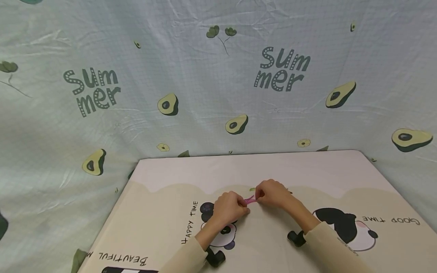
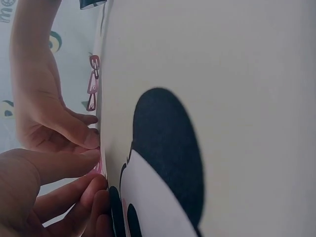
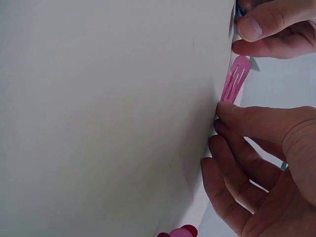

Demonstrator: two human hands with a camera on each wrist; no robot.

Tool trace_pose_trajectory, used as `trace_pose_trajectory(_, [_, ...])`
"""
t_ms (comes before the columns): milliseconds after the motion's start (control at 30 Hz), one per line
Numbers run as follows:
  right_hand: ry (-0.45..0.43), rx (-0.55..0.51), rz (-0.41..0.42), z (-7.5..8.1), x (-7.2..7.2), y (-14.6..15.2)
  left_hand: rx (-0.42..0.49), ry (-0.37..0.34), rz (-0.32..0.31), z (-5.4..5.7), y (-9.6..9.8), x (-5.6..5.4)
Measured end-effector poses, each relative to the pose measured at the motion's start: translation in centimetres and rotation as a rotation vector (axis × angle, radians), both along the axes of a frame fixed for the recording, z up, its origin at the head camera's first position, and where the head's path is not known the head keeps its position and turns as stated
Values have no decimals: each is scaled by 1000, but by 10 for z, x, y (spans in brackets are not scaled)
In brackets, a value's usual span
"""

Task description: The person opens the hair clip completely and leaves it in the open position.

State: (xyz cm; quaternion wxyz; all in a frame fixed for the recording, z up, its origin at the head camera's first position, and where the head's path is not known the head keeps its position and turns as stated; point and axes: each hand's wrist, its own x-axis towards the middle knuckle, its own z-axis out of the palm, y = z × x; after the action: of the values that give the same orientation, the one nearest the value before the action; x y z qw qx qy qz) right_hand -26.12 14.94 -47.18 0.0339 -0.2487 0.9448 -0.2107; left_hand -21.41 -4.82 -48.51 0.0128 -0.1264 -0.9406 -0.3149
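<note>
A pink snap hair clip (image 3: 236,79) lies between the two hands, close over the tabletop, its slotted wide end facing the left hand. My right hand (image 1: 274,194) pinches its narrow end between thumb and forefinger, the other fingers loosely bent. Opposite it, my left hand (image 1: 228,207) holds thumb and forefinger around the pink piece (image 2: 98,167) in the left wrist view. Those fingertips hide part of it. Beyond the right hand, a row of red and pink clips (image 2: 93,83) lies on the table. A green clip (image 1: 252,189) shows just behind the hands.
The table (image 1: 164,223) has a beige and pink cover printed with pandas and lettering. A red and pink rounded piece (image 3: 180,232) sits at the bottom of the right wrist view. Behind the table hangs a pale curtain (image 1: 198,76) with avocado prints. Black wrist cameras (image 1: 216,258) are worn on both wrists.
</note>
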Motion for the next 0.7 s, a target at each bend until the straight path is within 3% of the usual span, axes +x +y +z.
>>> trace_pose_trajectory(233, [-13, 21, 27, 2, 5, 2, 8, 6, 22, 1, -3, 1])
trace_pose_trajectory(700, [19, -19, 36, 1, 14, 7, 64, 14, -15, 3, -3, 1])
